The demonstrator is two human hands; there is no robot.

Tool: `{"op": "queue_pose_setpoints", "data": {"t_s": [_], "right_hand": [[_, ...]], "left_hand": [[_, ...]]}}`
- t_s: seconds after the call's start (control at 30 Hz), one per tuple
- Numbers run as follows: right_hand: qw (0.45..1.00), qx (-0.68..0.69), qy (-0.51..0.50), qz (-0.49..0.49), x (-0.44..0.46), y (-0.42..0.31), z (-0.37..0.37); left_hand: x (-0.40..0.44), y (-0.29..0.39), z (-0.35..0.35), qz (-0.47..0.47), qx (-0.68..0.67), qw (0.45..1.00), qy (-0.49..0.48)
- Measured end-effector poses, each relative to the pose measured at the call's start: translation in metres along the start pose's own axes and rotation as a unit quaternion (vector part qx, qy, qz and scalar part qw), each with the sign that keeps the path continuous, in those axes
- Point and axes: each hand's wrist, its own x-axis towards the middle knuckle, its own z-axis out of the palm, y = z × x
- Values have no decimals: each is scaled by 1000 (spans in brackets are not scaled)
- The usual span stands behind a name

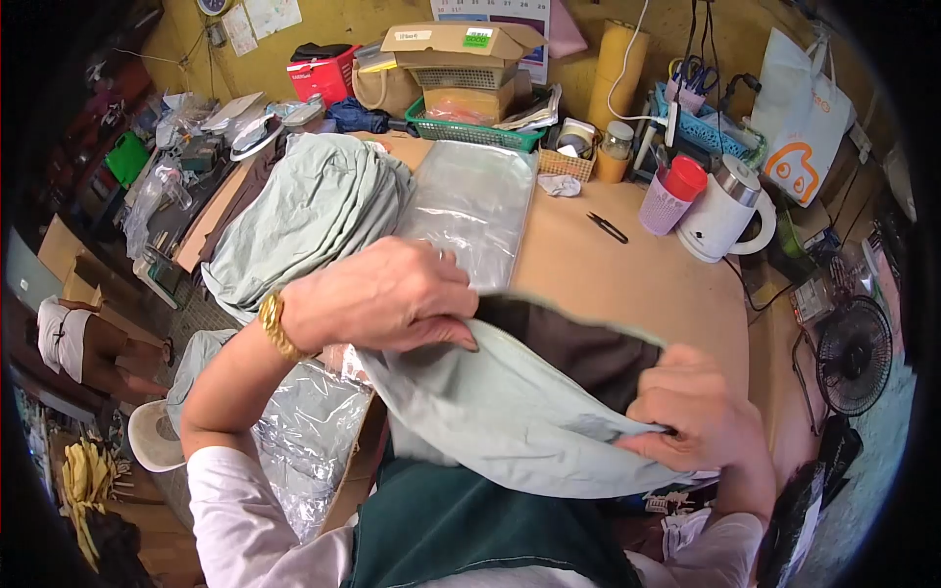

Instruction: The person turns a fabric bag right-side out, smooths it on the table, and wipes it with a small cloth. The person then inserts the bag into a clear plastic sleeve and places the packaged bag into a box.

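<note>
A pale grey-green cloth piece (pixel 510 412) with a dark brown inner side (pixel 578 343) hangs between my hands, its upper edge held open. My left hand (pixel 392 294), with a gold bracelet at the wrist, is closed on its left edge. My right hand (pixel 686 407), slightly blurred, is closed on the right edge. Behind my left hand, a heap of similar pale cloth (pixel 309 211) lies on the table. A stack of clear plastic bags (pixel 466 211) sits beside that heap.
Black thread snips (pixel 608 227), a white kettle (pixel 722 211) and a pink cup holder (pixel 669 201) stand or lie at the right of the table (pixel 578 265). Farther right is a black fan (pixel 855 355). Another person (pixel 88 348) is at the far left.
</note>
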Motion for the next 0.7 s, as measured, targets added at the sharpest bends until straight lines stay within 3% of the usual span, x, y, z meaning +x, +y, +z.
{"op": "queue_pose_setpoints", "data": {"t_s": [0.03,0.07,0.13,0.2,0.27,0.3,0.33,0.37,0.4,0.43,0.47,0.5,0.57,0.6,0.63,0.67,0.7], "right_hand": [[978,-201,-40,44,-4,-13,-2],[912,-393,-78,86,-8,-22,-1],[922,-344,-126,123,-17,-21,-3],[932,-210,-205,213,-28,-9,-11],[914,-181,-249,265,-47,19,-17],[954,-47,-210,208,-47,24,-22],[971,87,-167,144,-44,26,-27],[985,87,-137,55,-41,16,-32],[985,84,-138,53,-36,-2,-38],[975,90,-201,14,-34,-20,-43],[960,96,-262,-26,-32,-29,-44],[960,96,-263,-27,-29,-30,-42],[903,56,-421,-71,-25,-33,-42],[903,56,-420,-70,-26,-32,-45],[918,-27,-387,87,-26,-28,-53],[901,-110,-343,241,-23,-25,-59],[907,-321,-187,196,-17,-25,-63]], "left_hand": [[-4,0,1,20,2,1000,3],[-7,0,3,39,2,999,5],[-11,7,5,76,-41,995,48],[-14,14,1,116,-83,986,89],[-20,23,-14,157,-291,944,1],[-19,30,-21,122,-313,931,-143],[-21,33,-20,123,-311,932,-141],[-23,36,-18,74,-255,946,-186],[-25,37,-17,23,-199,953,-229],[-23,32,-19,3,-225,933,-283],[-24,28,-23,1,-225,933,-282],[-25,26,-28,27,-220,939,-265],[-28,31,-39,75,-212,950,-217],[-31,38,-46,77,-211,950,-217],[-27,55,-61,-10,-49,966,-255],[-26,65,-68,-97,116,948,-282],[-31,62,-56,-153,231,958,-67]]}}
